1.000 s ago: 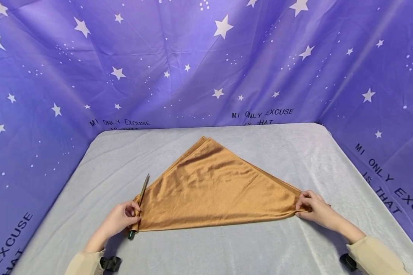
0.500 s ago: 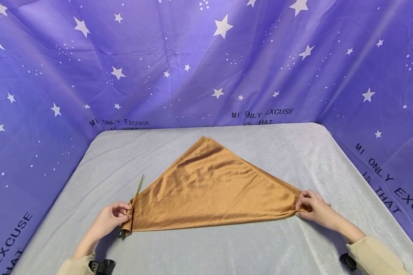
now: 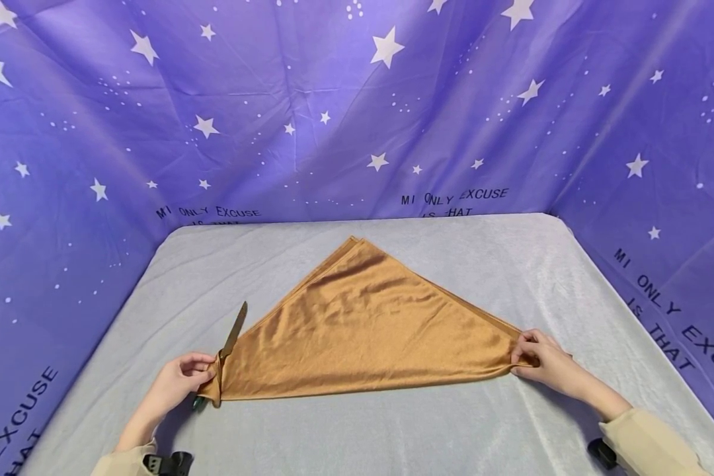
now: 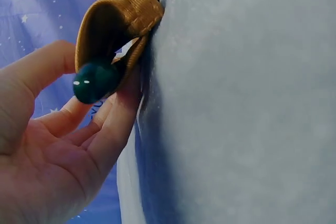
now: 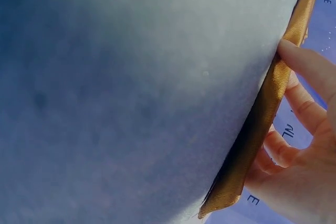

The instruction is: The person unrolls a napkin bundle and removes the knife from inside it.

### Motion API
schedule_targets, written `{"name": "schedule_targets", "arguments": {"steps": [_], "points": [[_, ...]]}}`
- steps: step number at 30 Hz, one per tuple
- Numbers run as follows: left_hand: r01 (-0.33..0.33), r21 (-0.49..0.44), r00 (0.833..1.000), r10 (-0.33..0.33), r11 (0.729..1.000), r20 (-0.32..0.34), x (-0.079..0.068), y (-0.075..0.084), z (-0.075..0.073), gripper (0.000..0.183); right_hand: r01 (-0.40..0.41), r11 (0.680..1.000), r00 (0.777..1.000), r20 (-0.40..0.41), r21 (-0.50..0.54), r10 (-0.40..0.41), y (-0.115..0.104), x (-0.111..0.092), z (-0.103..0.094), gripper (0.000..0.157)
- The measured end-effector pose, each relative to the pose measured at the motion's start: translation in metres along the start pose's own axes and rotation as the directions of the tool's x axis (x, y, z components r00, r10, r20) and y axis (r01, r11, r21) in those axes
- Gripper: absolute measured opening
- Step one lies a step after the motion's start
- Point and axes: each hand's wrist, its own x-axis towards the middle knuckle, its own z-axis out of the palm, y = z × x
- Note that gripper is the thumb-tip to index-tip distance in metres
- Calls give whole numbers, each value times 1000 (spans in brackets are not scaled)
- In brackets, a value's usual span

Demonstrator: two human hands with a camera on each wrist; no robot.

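Observation:
A shiny golden-brown cloth (image 3: 363,330), folded into a wide triangle, lies with its peak toward the back. At its left corner a knife is tucked in the fold: its blade (image 3: 236,327) sticks out at the far side, and its rounded dark green handle (image 4: 96,82) shows at the near end. My left hand (image 3: 175,382) grips this corner with thumb and fingers, the cloth looping around the handle between them. Most of the handle is hidden by cloth. At the opposite corner my right hand (image 3: 544,360) pinches the cloth's edge, seen as a narrow band in the right wrist view.
A grey, plush-covered table (image 3: 393,430) lies under everything. Purple curtains (image 3: 309,86) with white stars and black lettering enclose its back and sides. A black strap device sits on each wrist, by the beige sleeves.
My left hand has shifted left with the knife, unrolling the cloth's left corner outward. The blade has turned from edge-on to showing its flat side. My right hand stays in place.

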Motion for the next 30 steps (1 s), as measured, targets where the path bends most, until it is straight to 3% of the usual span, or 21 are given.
{"name": "schedule_targets", "arguments": {"steps": [4,10,18,24,30], "points": [[14,-2,1000,-14,1000,-5,-1,-1,-1,30,-9,1000,1000,4,10,9,0,-1,0,28],[-47,1,999,47,999,-9,-1,-4,-1,24,0,1000,1000,-1,15,0,1,-1,0,28],[-101,92,994,105,991,-40,-4,-1,0,18,-2,1000,1000,-7,16,2,1,-2,1,29],[-213,195,964,238,958,-117,-10,-2,-1,16,-6,1000,1000,-1,31,6,1,-1,1,28],[-273,207,952,294,939,-79,-18,1,-5,22,2,1000,1000,-9,22,-1,1,0,1,29]]}}
